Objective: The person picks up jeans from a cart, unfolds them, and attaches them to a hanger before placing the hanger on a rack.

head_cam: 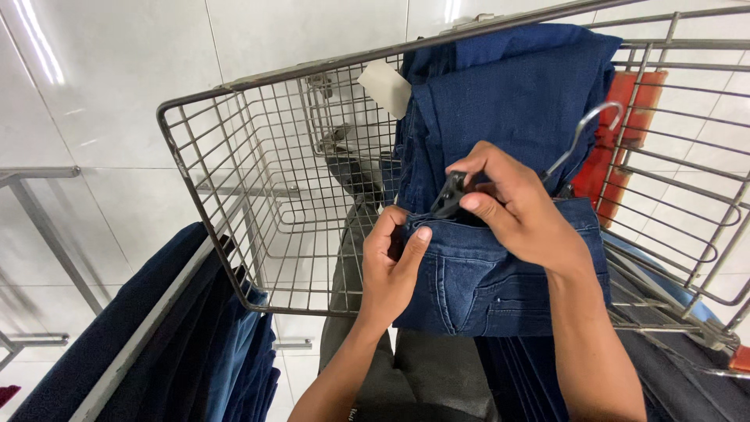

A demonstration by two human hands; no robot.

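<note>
- We held a folded pair of dark blue denim jeans (500,273) at its waistband, resting over the near rim of a grey wire-mesh trolley basket (234,195).
- Our left hand (394,270) gripped the waistband edge, thumb laid flat on the denim and its fingers curled behind.
- Our right hand (519,215) had thumb and forefinger pinching the black clip of a clip hanger with a metal hook (582,133) at the waistband.
- We judged the clipping under way: this clip sat at the band, but whether it had closed we could not tell; the far clip was hidden under our hand.
- More dark blue folded jeans (516,86) lay piled in the basket, seemingly unhung.
</note>
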